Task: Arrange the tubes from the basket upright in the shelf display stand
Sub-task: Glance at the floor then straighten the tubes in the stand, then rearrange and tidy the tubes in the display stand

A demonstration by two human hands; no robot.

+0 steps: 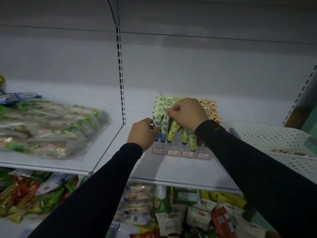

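**Tubes going into the stand**

The stand [180, 152] on the shelf [188, 170] holds rows of upright tubes [185, 136], floral, caps down. Left hand [143, 133] grips a blue tube [157, 123]; right hand [187, 113] pinches the blue tube's neighbour [165, 125] by its top.

Patterned tubes [165, 125] stand upright, caps down, in rows in the clear display stand [180, 152]; blue-flowered ones beside the left grip [143, 133], a yellow one [173, 131] leaning under the right grip [186, 113]; green ones [188, 137] just below it.
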